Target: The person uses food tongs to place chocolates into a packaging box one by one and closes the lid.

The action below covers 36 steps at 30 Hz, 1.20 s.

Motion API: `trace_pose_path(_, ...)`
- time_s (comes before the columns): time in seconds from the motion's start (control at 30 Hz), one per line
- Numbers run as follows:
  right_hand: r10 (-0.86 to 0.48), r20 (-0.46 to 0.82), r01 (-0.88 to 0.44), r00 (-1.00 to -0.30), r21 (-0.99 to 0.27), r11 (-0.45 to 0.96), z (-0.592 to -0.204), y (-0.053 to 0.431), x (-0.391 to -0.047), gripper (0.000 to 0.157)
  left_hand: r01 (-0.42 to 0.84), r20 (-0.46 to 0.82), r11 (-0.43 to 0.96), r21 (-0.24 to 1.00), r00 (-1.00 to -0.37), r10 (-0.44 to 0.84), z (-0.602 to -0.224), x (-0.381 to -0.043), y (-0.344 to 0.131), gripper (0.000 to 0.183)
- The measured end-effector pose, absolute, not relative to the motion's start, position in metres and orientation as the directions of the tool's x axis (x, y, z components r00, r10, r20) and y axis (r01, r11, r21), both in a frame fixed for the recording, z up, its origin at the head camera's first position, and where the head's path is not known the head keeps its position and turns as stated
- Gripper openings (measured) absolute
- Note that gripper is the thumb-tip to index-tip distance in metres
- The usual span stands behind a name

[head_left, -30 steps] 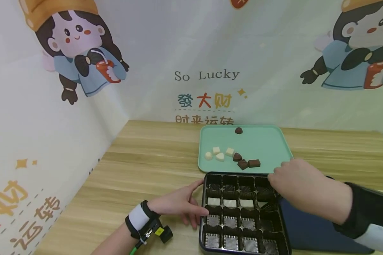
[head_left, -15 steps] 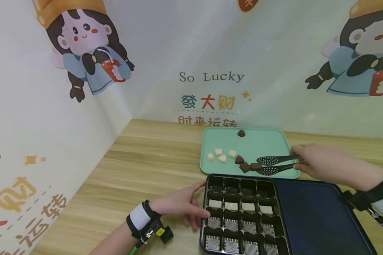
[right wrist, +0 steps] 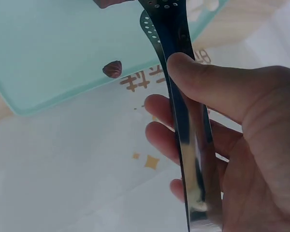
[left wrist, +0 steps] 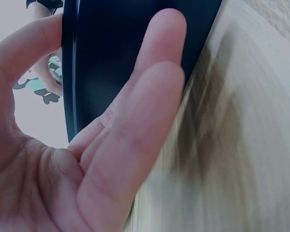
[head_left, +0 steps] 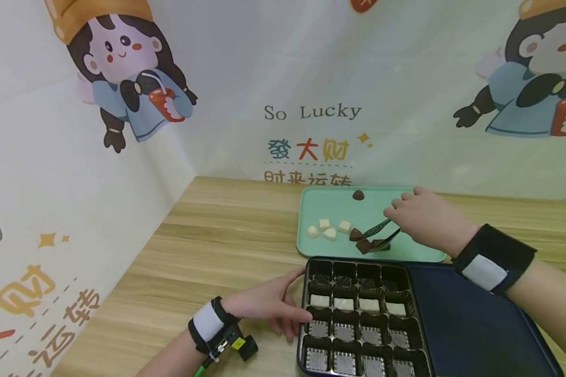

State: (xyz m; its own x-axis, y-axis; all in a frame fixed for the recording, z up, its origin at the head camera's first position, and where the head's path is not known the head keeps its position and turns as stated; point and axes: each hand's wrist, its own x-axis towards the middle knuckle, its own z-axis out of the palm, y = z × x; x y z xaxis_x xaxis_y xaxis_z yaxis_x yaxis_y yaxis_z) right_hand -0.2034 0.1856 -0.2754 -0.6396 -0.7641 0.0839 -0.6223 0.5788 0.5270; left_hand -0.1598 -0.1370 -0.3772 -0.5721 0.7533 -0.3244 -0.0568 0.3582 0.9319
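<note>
My right hand (head_left: 429, 220) grips metal tongs (right wrist: 195, 169) with perforated ends, the thumb on one arm and fingers on the other. Over a mint-green tray (head_left: 330, 204) the spread tongs (head_left: 376, 228) point down at dark chocolates (head_left: 363, 246), one tip overlapping the bar-shaped chocolate (head_left: 382, 244). Whether they touch it cannot be told. My left hand (head_left: 269, 306) lies along the left side of a divided chocolate box (head_left: 301, 335), thumb at its rim, straight fingers by its dark wall (left wrist: 106, 58). Dark chocolates fill the box's back row, white ones the second; two nearer rows show ribbed bottoms.
Several white chocolates (head_left: 329, 233) lie at the tray's left, and one dark chocolate (head_left: 358, 195) sits near its back edge. A navy flat lid (head_left: 462, 314) lies right of the box. A printed cloth wall (head_left: 226, 104) rises behind the wooden table (head_left: 217, 225).
My right hand has gone from the box's back right compartments to the tray with the tongs, then turned them downward over the dark chocolates. My left hand has stayed by the box.
</note>
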Motion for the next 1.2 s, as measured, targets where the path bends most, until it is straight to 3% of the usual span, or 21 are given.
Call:
trace_pose_path(0.27,-0.802,0.081,-0.568,-0.592,0.664,0.487,-0.279,0.164,-0.206,0.012,-0.06,-0.316,0.345,0.937,-0.569,0.759,-0.379,-0.159,-0.135,0.095)
trace_pose_path(0.6,-0.78,0.013,-0.563,-0.626,0.684,0.464,-0.286,0.156,-0.212,0.01,-0.073,-0.316,0.337,0.939,-0.57,0.758,-0.381,-0.154,-0.134,0.096)
trace_pose_path(0.73,-0.752,0.016,-0.579,-0.659,0.627,0.521,-0.279,0.166,-0.207,0.007,-0.074,-0.315,0.335,0.939,-0.572,0.757,-0.382,-0.155,-0.134,0.096)
trace_pose_path(0.9,-0.716,0.067,-0.623,-0.694,0.442,0.645,-0.264,0.186,-0.188,0.02,-0.08,-0.318,0.336,0.939,-0.576,0.753,-0.381,-0.155,-0.135,0.093)
trace_pose_path(1.03,-0.722,0.14,-0.679,-0.678,0.258,0.687,-0.256,0.193,-0.163,0.025,-0.086,-0.319,0.336,0.938,-0.592,0.74,-0.379,-0.159,-0.137,0.077)
trace_pose_path(1.2,-0.767,0.176,-0.758,-0.617,0.132,0.639,-0.252,0.183,-0.133,0.029,-0.09,-0.322,0.344,0.935,-0.625,0.711,-0.378,-0.162,-0.136,0.064)
